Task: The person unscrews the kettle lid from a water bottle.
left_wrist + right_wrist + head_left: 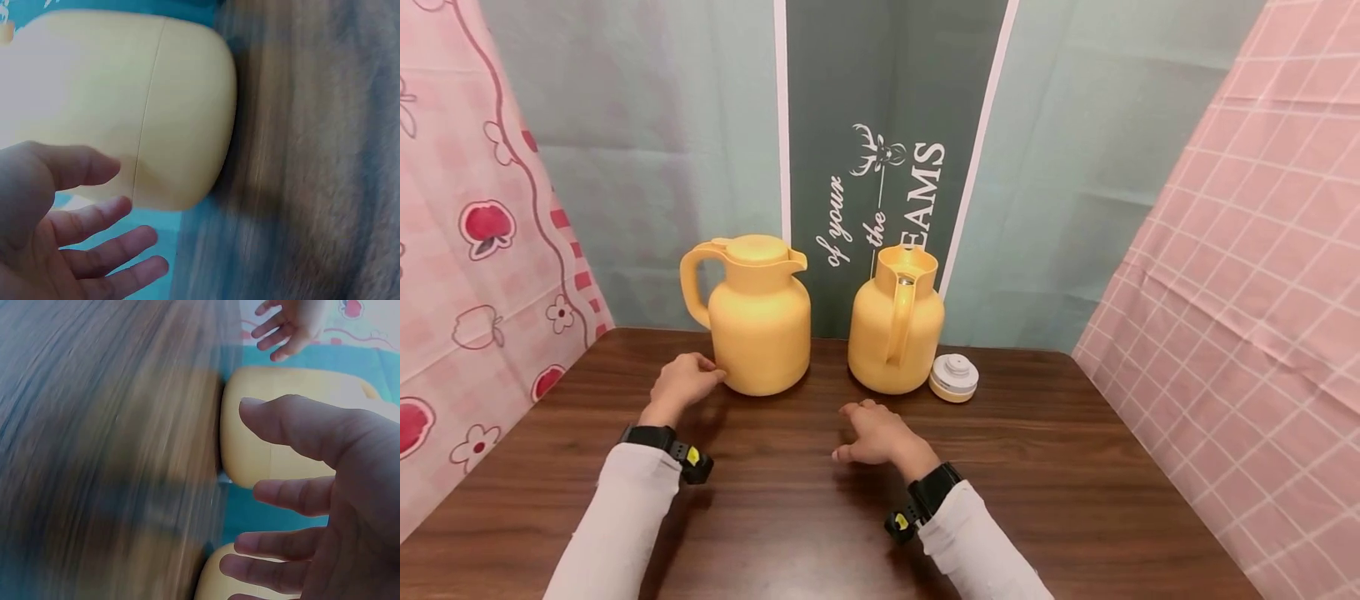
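Note:
A yellow thermos jug (762, 333) with its lid on stands upright at the back left of the table, handle to the left and spout to the right. My left hand (685, 383) is beside its lower left side, fingers loosely bent and holding nothing; whether they touch it I cannot tell. A second yellow thermos jug (880, 333) stands to the right with its top uncovered and its handle toward me. In front of it my right hand (880, 435) hovers with fingers spread. A white and yellow stopper (954, 377) sits right of the second jug.
The brown wooden table (790, 517) holds the jugs near its back edge. A grey-green curtain (647, 167) with printed lettering hangs behind. Pink patterned cloths stand on both sides, a checked cloth (1247, 275) on the right. Both wrists carry strapped cameras.

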`<state>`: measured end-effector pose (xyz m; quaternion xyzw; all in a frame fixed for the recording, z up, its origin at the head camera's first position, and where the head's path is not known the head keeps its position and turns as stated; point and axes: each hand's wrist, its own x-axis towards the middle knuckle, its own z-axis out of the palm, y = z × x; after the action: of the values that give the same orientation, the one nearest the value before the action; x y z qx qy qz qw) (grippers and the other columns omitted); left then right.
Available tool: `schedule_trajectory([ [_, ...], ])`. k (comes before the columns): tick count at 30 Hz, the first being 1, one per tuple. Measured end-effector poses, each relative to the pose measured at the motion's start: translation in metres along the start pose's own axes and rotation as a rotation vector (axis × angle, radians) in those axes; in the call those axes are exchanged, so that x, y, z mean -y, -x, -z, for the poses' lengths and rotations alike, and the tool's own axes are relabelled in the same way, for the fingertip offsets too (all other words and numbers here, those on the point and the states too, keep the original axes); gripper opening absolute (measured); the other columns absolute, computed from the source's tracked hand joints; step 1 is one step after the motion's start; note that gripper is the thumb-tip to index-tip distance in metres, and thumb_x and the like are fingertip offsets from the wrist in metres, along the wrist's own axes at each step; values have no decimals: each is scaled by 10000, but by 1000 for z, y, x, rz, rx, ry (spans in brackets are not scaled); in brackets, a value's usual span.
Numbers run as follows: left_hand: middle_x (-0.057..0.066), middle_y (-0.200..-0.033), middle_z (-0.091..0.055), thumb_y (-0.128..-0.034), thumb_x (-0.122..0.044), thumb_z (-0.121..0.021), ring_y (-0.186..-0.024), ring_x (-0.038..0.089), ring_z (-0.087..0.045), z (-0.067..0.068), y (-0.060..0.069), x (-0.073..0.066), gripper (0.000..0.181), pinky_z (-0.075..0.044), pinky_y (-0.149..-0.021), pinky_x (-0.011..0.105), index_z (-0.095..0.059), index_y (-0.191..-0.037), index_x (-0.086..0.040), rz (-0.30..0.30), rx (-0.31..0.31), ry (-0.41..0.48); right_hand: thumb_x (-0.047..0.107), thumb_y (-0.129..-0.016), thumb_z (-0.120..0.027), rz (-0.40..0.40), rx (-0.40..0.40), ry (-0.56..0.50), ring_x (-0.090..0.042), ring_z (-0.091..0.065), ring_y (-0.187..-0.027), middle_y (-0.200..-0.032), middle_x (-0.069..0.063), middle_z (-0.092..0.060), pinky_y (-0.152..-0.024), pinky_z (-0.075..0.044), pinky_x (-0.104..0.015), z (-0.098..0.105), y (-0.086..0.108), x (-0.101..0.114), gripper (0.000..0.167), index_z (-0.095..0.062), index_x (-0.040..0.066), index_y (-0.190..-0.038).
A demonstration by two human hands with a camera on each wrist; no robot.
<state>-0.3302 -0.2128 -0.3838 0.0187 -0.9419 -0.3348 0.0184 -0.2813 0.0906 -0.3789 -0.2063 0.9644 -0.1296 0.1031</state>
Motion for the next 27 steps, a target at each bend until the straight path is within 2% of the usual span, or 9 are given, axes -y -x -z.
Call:
schedule_trajectory([
  [4,272,-1119,-544,-896,-272,-534,-1017,455,-490,2,-7,9,394,-413,-784,522,-555,-1117,54,-9,-62,49,399,-780,-722,9,-8,1,-271,-470,-1146,-1237,-94,-503,-915,-399,-427,-2,-2,8,654,-500,87,-1309],
  [8,306,-1174,-497,-909,-245,-511,-1065,473,-447,-1,-15,16,456,-385,-843,542,-474,-1223,85,-9,-109,131,393,-784,-720,11,-17,4,-269,-472,-1143,-1234,-93,-502,-914,-394,-440,-4,-5,16,642,-501,95,-1309],
  [10,314,-1228,-458,-916,-237,-510,-1107,465,-427,-1,-18,18,512,-377,-875,536,-401,-1300,84,21,-134,219,394,-787,-716,19,-20,9,-267,-470,-1145,-1234,-93,-501,-918,-387,-450,-5,-6,20,640,-500,96,-1311],
  [13,316,-1337,-359,-923,-202,-511,-1209,436,-365,2,-23,21,612,-349,-943,513,-243,-1406,61,59,-191,409,398,-786,-715,30,-21,17,-264,-469,-1146,-1233,-89,-502,-921,-379,-468,-7,-9,25,638,-501,102,-1310],
  [16,295,-1439,-213,-920,-123,-495,-1306,412,-239,7,-29,23,693,-287,-1001,506,-83,-1458,23,41,-229,575,399,-787,-714,30,-14,19,-268,-465,-1152,-1240,-88,-497,-925,-368,-492,-9,-10,29,638,-497,109,-1312],
  [19,274,-1479,-107,-907,-37,-460,-1344,394,-139,8,-35,23,730,-230,-1030,506,10,-1464,4,-28,-209,640,399,-793,-709,18,-2,20,-268,-459,-1159,-1245,-85,-491,-931,-358,-508,-11,-10,30,634,-492,118,-1318],
  [22,260,-1494,-37,-882,22,-438,-1342,418,-118,6,-41,20,766,-210,-1037,507,63,-1461,-7,-92,-168,655,391,-796,-708,14,-1,23,-269,-457,-1160,-1245,-86,-491,-931,-357,-510,-12,-11,30,625,-495,115,-1314],
  [27,202,-1512,36,-839,82,-412,-1329,431,-141,1,-49,15,834,-233,-1025,506,133,-1455,-52,-137,-155,720,379,-804,-705,33,-13,27,-292,-454,-1162,-1253,-101,-487,-918,-355,-527,-11,-12,32,610,-500,99,-1306],
])
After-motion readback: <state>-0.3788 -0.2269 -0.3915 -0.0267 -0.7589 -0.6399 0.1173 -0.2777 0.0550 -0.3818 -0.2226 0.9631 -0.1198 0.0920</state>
